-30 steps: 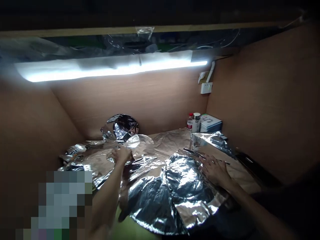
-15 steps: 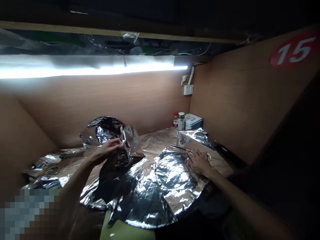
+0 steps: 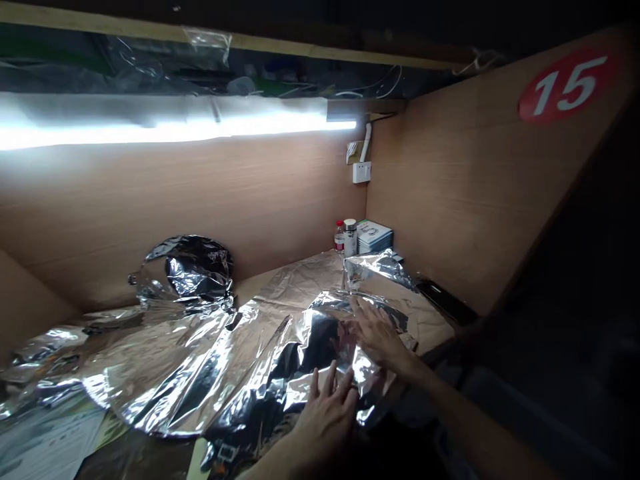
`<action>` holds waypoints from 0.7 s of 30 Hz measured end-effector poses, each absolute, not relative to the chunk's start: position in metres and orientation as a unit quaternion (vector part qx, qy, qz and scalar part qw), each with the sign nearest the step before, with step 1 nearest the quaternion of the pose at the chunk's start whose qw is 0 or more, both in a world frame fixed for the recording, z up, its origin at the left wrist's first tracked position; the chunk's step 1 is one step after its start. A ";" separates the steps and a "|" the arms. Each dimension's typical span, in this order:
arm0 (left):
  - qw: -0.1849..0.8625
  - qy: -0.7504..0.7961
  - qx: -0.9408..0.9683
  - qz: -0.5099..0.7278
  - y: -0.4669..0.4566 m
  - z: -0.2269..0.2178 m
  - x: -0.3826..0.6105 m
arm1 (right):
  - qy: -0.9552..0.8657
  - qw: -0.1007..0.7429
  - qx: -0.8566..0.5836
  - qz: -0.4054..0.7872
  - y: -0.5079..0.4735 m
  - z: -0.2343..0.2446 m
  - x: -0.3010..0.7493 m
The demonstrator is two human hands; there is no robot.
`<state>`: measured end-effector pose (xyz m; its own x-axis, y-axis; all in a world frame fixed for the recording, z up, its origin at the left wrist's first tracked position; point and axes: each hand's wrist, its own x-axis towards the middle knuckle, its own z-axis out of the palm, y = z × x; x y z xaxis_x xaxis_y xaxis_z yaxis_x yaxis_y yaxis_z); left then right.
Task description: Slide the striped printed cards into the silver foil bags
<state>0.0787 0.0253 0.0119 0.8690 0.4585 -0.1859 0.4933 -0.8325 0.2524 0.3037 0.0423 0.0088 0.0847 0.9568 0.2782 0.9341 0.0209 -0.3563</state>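
Observation:
A large sheet of shiny silver foil film lies spread and wrinkled over the work surface. Low in the middle, my left hand rests on the film with its fingers spread. Just above and to the right, my right hand lies on the same film, its fingers stretched out flat. Neither hand grips anything that I can see. A crumpled, rounded bundle of foil film stands against the back wall at the left.
At the back right corner are a red-capped bottle, a flask and a stack of flat boxes. A dark flat object lies along the right wall. Papers lie front left. A lit tube runs overhead.
My left hand has come down from the left onto the film, near my right hand. The film lies spread further left. The view has shifted slightly.

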 end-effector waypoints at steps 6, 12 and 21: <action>0.051 0.415 0.908 -0.016 0.063 0.022 -0.002 | -0.693 0.097 -0.715 -0.003 0.040 -0.030 0.307; 0.034 0.537 0.843 0.012 0.076 -0.016 -0.108 | -0.686 0.094 -0.721 0.031 0.042 -0.030 0.312; 0.414 0.571 0.697 0.131 0.065 0.060 -0.100 | -0.742 0.161 -0.647 0.070 -0.016 0.011 0.251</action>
